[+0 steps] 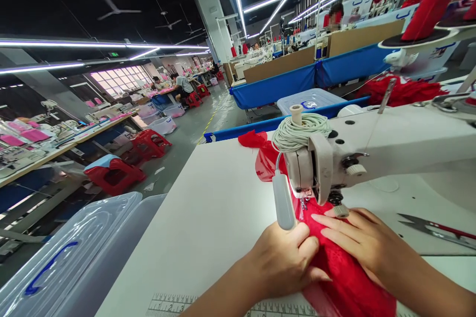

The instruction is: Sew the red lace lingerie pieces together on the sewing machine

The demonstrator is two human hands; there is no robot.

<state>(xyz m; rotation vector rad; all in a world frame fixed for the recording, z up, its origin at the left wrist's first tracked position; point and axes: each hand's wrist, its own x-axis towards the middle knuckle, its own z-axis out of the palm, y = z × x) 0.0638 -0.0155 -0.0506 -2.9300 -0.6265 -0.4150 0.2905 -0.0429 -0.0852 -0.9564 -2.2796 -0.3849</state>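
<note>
Red fabric [345, 277], thin and glossy, lies bunched on the white table [208, 218] under the sewing machine [323, 163] head, its length running from near edge away past the needle. Left hand [284, 260] pinches a fold with curled fingers; right hand [362, 240] presses flat, fingers extended, gripping nothing.

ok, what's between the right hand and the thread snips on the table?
In the head view, only bare white tabletop lies between the right hand, which rests flat on the red fabric, and the thread snips. Nothing sits in that gap.
</note>
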